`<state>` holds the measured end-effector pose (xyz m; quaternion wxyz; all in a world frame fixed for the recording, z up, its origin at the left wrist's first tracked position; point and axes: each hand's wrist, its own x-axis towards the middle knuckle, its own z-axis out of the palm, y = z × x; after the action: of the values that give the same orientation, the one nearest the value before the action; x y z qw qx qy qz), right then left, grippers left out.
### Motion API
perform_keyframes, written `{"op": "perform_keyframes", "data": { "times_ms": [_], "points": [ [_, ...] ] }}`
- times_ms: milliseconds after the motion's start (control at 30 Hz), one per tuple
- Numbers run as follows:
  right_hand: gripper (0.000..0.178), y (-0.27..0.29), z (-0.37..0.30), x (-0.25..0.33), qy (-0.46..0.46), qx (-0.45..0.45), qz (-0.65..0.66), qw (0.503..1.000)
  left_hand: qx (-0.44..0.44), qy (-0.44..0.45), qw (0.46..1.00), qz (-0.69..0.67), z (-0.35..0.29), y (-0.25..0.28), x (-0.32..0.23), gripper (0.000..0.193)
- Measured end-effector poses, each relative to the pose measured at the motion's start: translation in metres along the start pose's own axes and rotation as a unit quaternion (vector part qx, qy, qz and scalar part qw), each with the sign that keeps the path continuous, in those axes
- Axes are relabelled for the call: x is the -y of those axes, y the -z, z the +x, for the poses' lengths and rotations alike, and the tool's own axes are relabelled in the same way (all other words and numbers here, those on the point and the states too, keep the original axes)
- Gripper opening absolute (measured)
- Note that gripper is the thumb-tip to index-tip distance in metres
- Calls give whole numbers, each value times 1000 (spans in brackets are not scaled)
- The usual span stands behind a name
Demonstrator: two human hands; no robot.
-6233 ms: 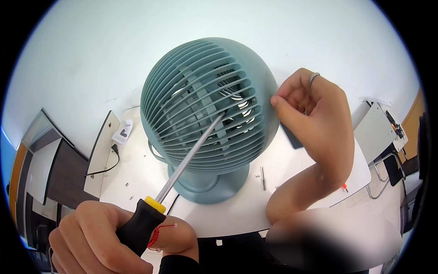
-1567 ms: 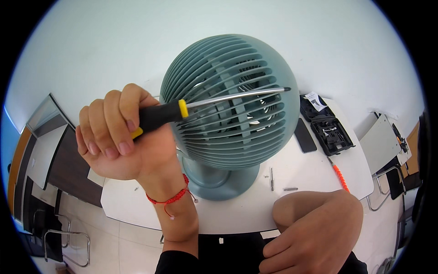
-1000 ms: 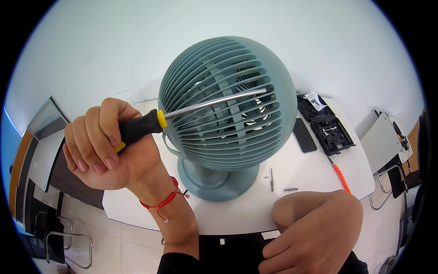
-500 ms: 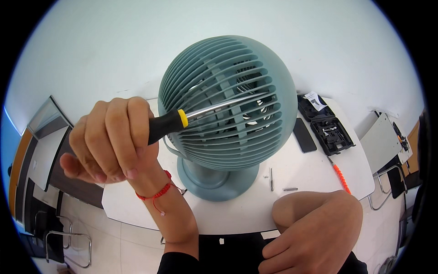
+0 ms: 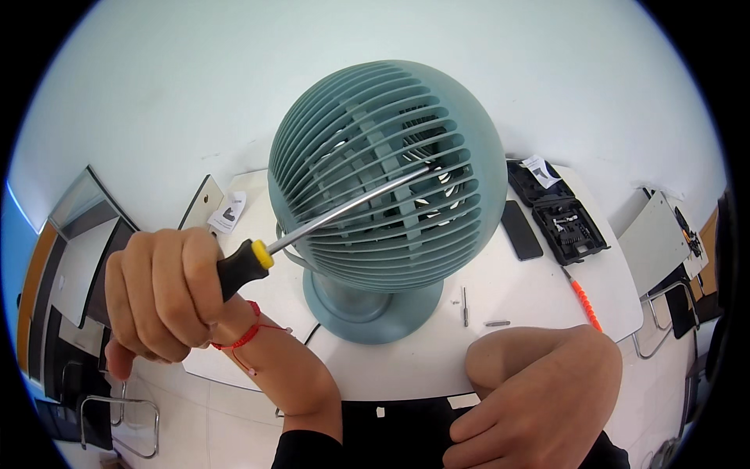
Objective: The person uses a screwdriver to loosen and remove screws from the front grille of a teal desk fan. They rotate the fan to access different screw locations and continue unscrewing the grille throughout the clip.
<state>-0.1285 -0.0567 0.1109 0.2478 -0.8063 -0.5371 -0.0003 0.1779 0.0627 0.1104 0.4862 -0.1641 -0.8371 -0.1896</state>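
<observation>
My left hand (image 5: pixel 164 297), with a red braided bracelet at its wrist, is closed round the black and yellow handle of a screwdriver (image 5: pixel 344 209). The long metal shaft slants up to the right across the slatted grille of a round grey-green fan (image 5: pixel 375 277). Its tip ends at the slats right of the middle; how deep it reaches I cannot tell. The fan stands upright on its round base. At the lower right, near the table's front edge, my right hand (image 5: pixel 523 414) is closed with curled fingers, and whatever they may hold is hidden.
On the white table (image 5: pixel 375 371), right of the fan, lie a dark phone (image 5: pixel 521 231), an open black tool case (image 5: pixel 570 230), an orange-handled tool (image 5: pixel 583 303), small metal bits (image 5: pixel 466 307) and screws. A paper sheet (image 5: pixel 228 213) lies at the left. Chairs stand on both sides.
My left hand has moved down and left with the screwdriver, whose shaft now slants more steeply and whose tip sits farther left. The fan is turned very slightly. My right hand stays still.
</observation>
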Motion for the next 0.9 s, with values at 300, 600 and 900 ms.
{"op": "perform_keyframes", "data": {
  "times_ms": [300,600,900],
  "points": [
    [16,-3,11,-1,12,-65,-11,998,17,27,999,5,-13,8,-6,34],
    [18,3,10,0,-13,-14,16,1000,24,44,999,-4,-19,11,-3,14],
    [18,2,10,-2,-7,-11,-1,1000,-34,6,999,-31,-28,11,5,26]
  ]
}}
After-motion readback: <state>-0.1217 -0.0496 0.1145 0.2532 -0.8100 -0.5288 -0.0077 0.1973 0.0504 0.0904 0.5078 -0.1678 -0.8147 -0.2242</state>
